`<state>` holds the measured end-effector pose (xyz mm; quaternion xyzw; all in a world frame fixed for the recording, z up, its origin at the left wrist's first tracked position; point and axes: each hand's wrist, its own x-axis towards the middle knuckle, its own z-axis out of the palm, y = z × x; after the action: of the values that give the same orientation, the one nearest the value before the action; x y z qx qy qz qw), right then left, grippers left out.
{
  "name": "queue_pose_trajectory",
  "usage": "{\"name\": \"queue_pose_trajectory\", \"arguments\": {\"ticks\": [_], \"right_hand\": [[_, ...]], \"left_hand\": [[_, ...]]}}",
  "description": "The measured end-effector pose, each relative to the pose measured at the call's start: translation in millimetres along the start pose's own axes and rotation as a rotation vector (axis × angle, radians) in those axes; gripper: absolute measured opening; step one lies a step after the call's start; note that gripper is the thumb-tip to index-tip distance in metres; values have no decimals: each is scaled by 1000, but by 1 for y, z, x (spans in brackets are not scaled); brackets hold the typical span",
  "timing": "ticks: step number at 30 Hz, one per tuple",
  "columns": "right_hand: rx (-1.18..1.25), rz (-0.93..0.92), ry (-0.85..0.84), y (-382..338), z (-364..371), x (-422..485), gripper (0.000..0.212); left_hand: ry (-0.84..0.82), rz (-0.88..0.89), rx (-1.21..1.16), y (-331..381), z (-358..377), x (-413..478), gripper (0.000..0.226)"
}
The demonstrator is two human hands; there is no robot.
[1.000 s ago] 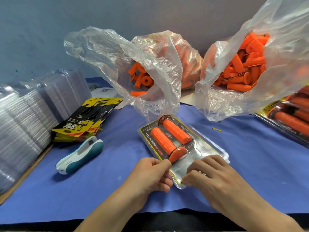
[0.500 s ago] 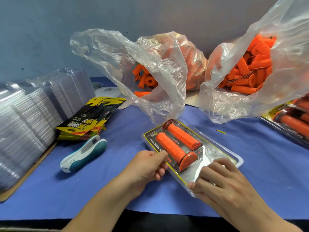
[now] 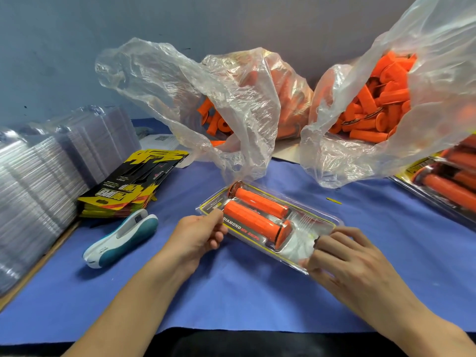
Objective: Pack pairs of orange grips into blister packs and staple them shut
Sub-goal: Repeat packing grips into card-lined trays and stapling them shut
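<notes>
In the middle of the frame, over the blue cloth (image 3: 231, 292), the blister pack (image 3: 309, 224) ran slantwise from upper left to lower right, with the pair of orange grips (image 3: 255, 215) side by side inside it. Whether it lay flat or was raised a little, I could not tell.

The left hand (image 3: 198, 235) reached in from the lower left, forearm angled up toward the centre. Its thumb and forefinger pinched the pack's left edge beside the nearer grip, the other fingers curled under the palm. The right hand (image 3: 353, 261) came in from the lower right, knuckles up. Its fingers were bent down over the pack's right end and the thumb was tucked against the near edge, so it held that end.

Left of centre a white and teal stapler (image 3: 121, 238) lay on the cloth, near the left wrist but apart from it. Above it sat a pile of yellow and black printed cards (image 3: 134, 186), and at the left edge stood stacks of clear shells (image 3: 38, 189). Across the top, two clear plastic bags (image 3: 386, 99) held loose orange grips. At the right edge lay filled packs (image 3: 448, 186).
</notes>
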<state>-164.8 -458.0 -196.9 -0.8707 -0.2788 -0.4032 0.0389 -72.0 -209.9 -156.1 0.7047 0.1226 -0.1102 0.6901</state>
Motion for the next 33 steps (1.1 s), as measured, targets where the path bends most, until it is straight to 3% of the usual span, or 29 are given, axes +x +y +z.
{"name": "queue_pose_trajectory", "arguments": {"ticks": [17, 21, 23, 24, 27, 33], "right_hand": [[-18, 116, -88, 17, -9, -7, 14], [-47, 191, -202, 17, -11, -8, 7], [-59, 208, -250, 11, -7, -4, 31], [-69, 212, -243, 7, -7, 0, 33], [-77, 192, -162, -9, -3, 15, 8], [-93, 95, -108, -38, 16, 37, 9]], "left_hand": [[58, 18, 125, -3, -17, 15, 28], [0, 15, 177, -1, -15, 9, 32], [-31, 8, 223, 0, -19, 6, 35], [-49, 1, 245, 0, -22, 5, 37], [-100, -19, 288, 1, -30, 1, 36], [-265, -100, 375, -3, -38, -9, 32]]}}
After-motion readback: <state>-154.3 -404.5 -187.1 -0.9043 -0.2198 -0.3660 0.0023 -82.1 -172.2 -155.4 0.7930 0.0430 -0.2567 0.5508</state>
